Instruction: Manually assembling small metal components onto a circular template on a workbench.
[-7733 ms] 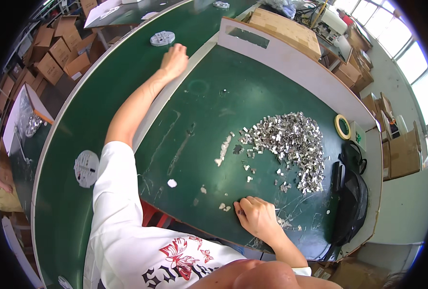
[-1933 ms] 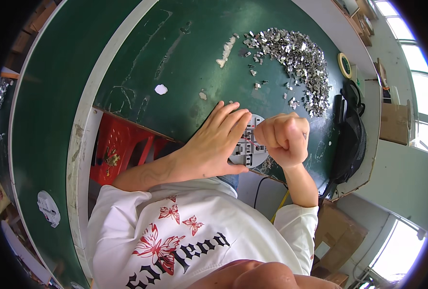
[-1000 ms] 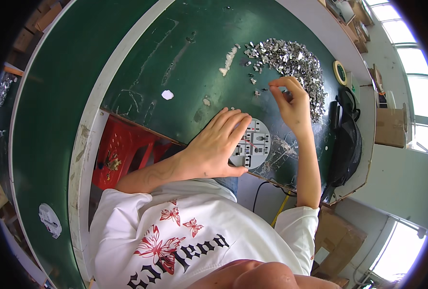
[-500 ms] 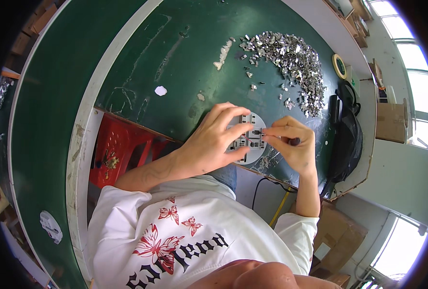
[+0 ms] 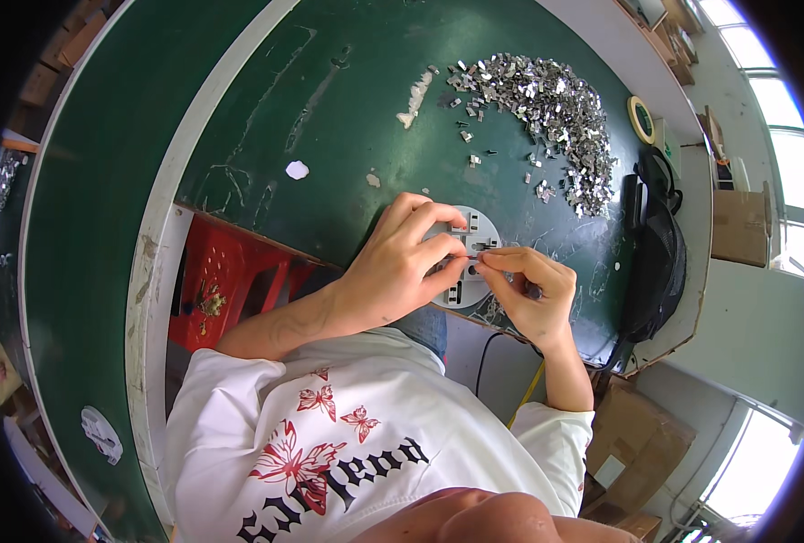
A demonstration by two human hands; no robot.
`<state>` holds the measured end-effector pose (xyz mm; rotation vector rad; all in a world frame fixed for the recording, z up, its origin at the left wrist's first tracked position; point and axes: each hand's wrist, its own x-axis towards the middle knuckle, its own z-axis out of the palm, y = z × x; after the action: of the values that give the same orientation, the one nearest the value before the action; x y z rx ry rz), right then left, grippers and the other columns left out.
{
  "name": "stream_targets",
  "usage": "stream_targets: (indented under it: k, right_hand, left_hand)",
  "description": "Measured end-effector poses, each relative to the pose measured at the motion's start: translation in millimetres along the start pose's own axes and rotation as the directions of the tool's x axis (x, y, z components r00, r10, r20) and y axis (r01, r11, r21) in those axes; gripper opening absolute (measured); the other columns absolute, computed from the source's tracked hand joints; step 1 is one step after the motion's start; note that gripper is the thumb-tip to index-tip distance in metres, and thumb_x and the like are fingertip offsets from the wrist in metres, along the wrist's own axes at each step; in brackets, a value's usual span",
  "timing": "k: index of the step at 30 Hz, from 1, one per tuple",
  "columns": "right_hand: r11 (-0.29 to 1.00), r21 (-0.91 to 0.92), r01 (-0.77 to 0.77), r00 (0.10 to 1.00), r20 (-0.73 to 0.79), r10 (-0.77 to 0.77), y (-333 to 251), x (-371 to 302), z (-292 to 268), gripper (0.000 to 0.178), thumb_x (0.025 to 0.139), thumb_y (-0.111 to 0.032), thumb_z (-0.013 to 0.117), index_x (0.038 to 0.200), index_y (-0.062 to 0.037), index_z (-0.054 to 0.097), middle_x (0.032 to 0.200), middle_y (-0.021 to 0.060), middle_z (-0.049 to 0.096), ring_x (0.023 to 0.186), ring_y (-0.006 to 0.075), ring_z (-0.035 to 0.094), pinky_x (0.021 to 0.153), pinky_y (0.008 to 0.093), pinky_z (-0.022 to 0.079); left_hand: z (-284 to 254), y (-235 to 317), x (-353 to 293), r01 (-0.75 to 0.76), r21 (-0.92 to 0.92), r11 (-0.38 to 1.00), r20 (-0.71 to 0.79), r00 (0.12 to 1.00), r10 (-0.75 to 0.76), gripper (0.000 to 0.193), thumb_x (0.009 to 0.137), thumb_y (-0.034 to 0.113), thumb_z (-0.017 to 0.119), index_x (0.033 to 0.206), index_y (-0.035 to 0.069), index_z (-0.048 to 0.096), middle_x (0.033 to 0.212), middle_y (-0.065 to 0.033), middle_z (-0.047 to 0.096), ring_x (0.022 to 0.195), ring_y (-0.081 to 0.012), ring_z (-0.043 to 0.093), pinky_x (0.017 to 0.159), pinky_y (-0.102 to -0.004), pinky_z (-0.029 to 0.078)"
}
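Observation:
A round light-grey plate [image 5: 484, 222] with slots and small dark and metal fittings lies at the table's front edge, partly covered by both hands. My left hand [image 5: 411, 252] rests over its left side, thumb and forefinger drawn together near the middle; what is between them is too small to name. My right hand [image 5: 539, 288] is closed in a pinch at the plate's right side, its fingertips meeting those of my left. From its palm pokes the dark, rounded end of a slim tool [image 5: 534, 291]; the rest of that tool is hidden.
A large heap of small shiny metal clips [image 5: 560, 109] spreads over the green table [image 5: 329, 118], with several strays nearby. A tape roll [image 5: 640, 119] and a black bag [image 5: 657, 262] lie along the right side. A red plastic stool [image 5: 207, 271] stands below the left edge.
My right hand has moved left and slightly down, over the plate's middle. My left thumb and forefinger have come closer together, meeting the right fingertips.

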<state>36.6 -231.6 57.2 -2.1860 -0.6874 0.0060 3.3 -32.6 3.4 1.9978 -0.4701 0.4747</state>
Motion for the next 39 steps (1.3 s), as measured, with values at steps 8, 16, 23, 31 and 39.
stream_targets:
  k: [8, 16, 23, 31, 39]
  right_hand:
    - [0.999, -0.019, 0.035, 0.997, 0.064, -0.033, -2, 3, 1, 0.011, 0.077, 0.002, 0.077, 0.085, -0.0018, 0.07, 0.089, 0.0066, 0.074, 0.055, 0.0086, 0.056, 0.045, 0.0214, 0.04]
    - [0.987, -0.063, 0.151, 0.971, 0.195, -0.136, -1, 18, -3, 0.014, 0.08, 0.005, 0.072, 0.091, -0.0006, 0.066, 0.091, 0.0075, 0.069, 0.058, 0.0128, 0.057, 0.047, 0.0251, 0.043]
    - [0.971, -0.093, 0.221, 0.939, 0.29, -0.186, -1, 26, 1, 0.014, 0.082, 0.005, 0.07, 0.092, -0.0003, 0.062, 0.09, 0.0095, 0.066, 0.063, 0.0234, 0.064, 0.051, 0.0329, 0.05]
    - [0.976, -0.138, 0.167, 0.911, 0.4, -0.099, -15, 37, -1, 0.019, 0.077, 0.01, 0.067, 0.092, 0.0004, 0.062, 0.086, 0.0122, 0.064, 0.07, 0.0296, 0.066, 0.057, 0.0363, 0.052]
    - [0.993, -0.037, 0.113, 0.86, 0.504, -0.08, -13, 48, -2, 0.026, 0.069, 0.014, 0.06, 0.093, 0.0039, 0.059, 0.085, 0.0157, 0.061, 0.073, 0.0335, 0.065, 0.065, 0.0384, 0.053]
  left_hand:
    - [-1, 0, 0, -0.006, 0.003, 1.0, 0.006, 1.0, 0.006, 0.015, 0.077, 0.003, 0.075, 0.089, 0.007, 0.066, 0.116, -0.0045, 0.06, 0.104, -0.0282, 0.051, 0.085, -0.0362, 0.047]
    - [-9, -1, -1, 0.033, -0.052, 0.998, 0.005, 0.999, -0.033, 0.014, 0.077, 0.0, 0.075, 0.087, 0.004, 0.067, 0.111, -0.0048, 0.061, 0.097, -0.023, 0.055, 0.072, -0.0322, 0.05]
    - [-11, -5, -4, 0.041, -0.073, 0.996, -0.036, 0.998, -0.044, 0.014, 0.076, -0.001, 0.076, 0.085, 0.003, 0.066, 0.109, -0.0064, 0.061, 0.094, -0.0229, 0.058, 0.072, -0.0324, 0.051]
    - [-11, -5, -4, 0.049, -0.078, 0.996, -0.049, 0.997, -0.053, 0.015, 0.075, -0.001, 0.076, 0.084, 0.002, 0.065, 0.107, -0.0076, 0.062, 0.093, -0.0236, 0.06, 0.074, -0.0332, 0.052]
    - [-11, -6, -6, 0.056, -0.071, 0.996, -0.052, 0.997, -0.06, 0.015, 0.075, -0.001, 0.076, 0.085, 0.001, 0.065, 0.107, -0.0081, 0.062, 0.095, -0.0243, 0.06, 0.077, -0.0342, 0.051]
